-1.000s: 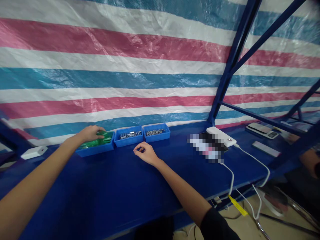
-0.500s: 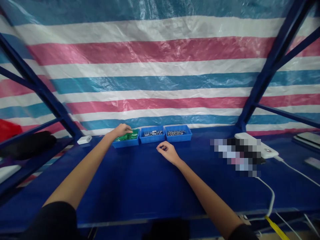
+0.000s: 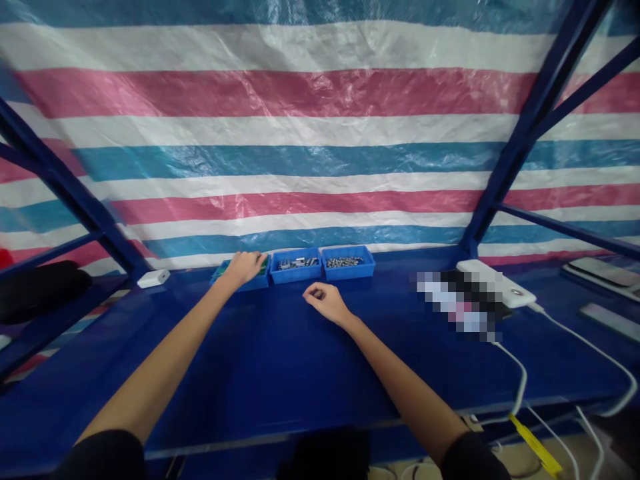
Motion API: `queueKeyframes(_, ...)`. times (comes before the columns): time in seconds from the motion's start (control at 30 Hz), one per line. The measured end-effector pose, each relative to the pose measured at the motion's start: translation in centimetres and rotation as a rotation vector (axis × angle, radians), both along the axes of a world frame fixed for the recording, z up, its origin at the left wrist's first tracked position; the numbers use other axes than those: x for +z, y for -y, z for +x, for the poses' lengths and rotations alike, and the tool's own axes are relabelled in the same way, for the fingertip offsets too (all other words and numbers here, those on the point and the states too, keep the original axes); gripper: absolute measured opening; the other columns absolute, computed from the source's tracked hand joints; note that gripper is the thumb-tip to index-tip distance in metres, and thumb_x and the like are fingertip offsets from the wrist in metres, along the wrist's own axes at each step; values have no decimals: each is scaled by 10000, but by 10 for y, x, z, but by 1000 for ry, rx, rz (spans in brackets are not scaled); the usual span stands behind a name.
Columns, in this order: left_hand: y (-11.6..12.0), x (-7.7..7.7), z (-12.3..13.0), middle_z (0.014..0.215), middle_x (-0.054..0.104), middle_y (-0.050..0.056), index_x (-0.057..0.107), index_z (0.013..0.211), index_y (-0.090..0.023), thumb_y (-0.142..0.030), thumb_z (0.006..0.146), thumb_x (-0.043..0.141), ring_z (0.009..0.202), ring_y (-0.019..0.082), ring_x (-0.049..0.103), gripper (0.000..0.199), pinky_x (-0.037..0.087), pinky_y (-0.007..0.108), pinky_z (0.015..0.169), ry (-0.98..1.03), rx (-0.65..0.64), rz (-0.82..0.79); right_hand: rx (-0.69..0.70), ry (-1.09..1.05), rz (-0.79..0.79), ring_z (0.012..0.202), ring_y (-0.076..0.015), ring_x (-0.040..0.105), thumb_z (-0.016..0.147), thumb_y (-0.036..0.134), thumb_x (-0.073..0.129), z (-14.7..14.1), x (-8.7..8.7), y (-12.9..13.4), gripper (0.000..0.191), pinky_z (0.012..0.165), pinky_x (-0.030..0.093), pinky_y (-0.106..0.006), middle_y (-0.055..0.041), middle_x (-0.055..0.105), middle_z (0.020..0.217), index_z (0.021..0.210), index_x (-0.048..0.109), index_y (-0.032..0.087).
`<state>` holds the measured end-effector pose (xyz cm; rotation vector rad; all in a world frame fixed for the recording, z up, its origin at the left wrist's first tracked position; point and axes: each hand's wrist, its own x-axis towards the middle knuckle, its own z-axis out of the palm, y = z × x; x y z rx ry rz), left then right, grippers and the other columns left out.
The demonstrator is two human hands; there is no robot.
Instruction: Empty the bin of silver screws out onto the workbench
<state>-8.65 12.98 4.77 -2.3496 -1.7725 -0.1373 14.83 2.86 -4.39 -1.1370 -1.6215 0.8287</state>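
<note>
Green glossy pieces (image 3: pixel 263 269): inside the left blue rectangular plastic bin (image 3: pixel 256 283), partly hidden beneath the fingers.
Left hand (image 3: pixel 243 268): over that bin, palm down, fingers bent toward the contents; cannot tell how far open, or whether gripping any piece.
Right hand (image 3: pixel 327 303): near the front of the other two bins, fingers curled toward the thumb around a small hollow; cannot tell whether holding anything.
Middle blue rectangular plastic bin (image 3: pixel 297 275): just beside the left one, containing elongated silvery pieces (image 3: pixel 300 263).
Right blue rectangular plastic bin (image 3: pixel 350 271): at the row's end, containing smaller silvery pieces (image 3: pixel 345 262).
White block-shaped adapter (image 3: pixel 153 279): left of the row, apart from it.
White rounded power bank (image 3: pixel 517 293): well to the right, plugged to a white cable, beside a pixelated flat item (image 3: pixel 450 300).
Dark blue tabletop (image 3: pixel 280 367): beneath everything listed above.
Red, white and blue striped plastic sheet (image 3: pixel 300 160): hung behind.
</note>
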Motion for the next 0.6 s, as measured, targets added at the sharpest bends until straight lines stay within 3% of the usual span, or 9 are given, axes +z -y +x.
queueKeyframes(0.2, 22, -15, 11, 1186, 607, 202, 519, 1215, -103, -560, 869, 303, 1170, 344, 508, 613, 301, 489, 1009, 115, 57, 92, 24, 38, 0, 638, -122, 589, 720, 271, 601, 1, 1, 0, 104, 617, 454, -238, 19, 679, 718, 760, 689, 235)
queueKeyframes(0.33, 58, -20, 48, 1417, 386, 199, 405, 1319, -137, -497, 884, 344, 1351, 350, 272, 567, 244, 521, 1051, 237, -85, 340, 12, 7, 24, 639, -128, 591, 733, 298, 589, 4, 0, -4, 122, 635, 464, -248, 12, 678, 720, 759, 681, 221)
queueKeyframes(0.47, 105, -38, 108, 1251, 528, 136, 455, 1218, -190, -353, 903, 352, 1196, 266, 462, 370, 371, 418, 969, 367, -286, 235, -121, -114, 74, 668, -134, 589, 802, 348, 484, 14, 4, -11, 201, 680, 460, -254, 8, 654, 725, 771, 627, 209)
queueKeyframes(0.6, 126, -66, 143, 1013, 598, 98, 476, 1099, -190, -175, 833, 380, 968, 225, 566, 284, 431, 365, 850, 469, -210, 110, -409, -154, 84, 638, -129, 533, 860, 411, 362, 28, 8, -13, 314, 657, 424, -241, 19, 567, 652, 670, 508, 208)
